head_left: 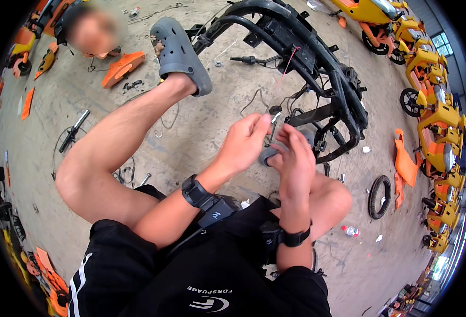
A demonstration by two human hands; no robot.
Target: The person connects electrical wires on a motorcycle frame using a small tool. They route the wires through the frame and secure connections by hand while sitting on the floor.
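My left hand is closed in a pinch, thumb against the fingers, in front of the black frame. At its thumb tip shows a small silver metal piece. Just to the right, my right hand is raised with its fingers loosely bent and apart from the thumb. Nothing can be seen held in it. A thin dark cable runs in the gap between both hands. Beyond stands the black tubular vehicle frame, with loose wires and a thin red wire hanging from it.
My grey clog rests left of the frame. A black shock absorber, an orange body panel and cables lie on the concrete floor. To the right are a tyre, a bottle and a row of yellow scooters. Another person sits far left.
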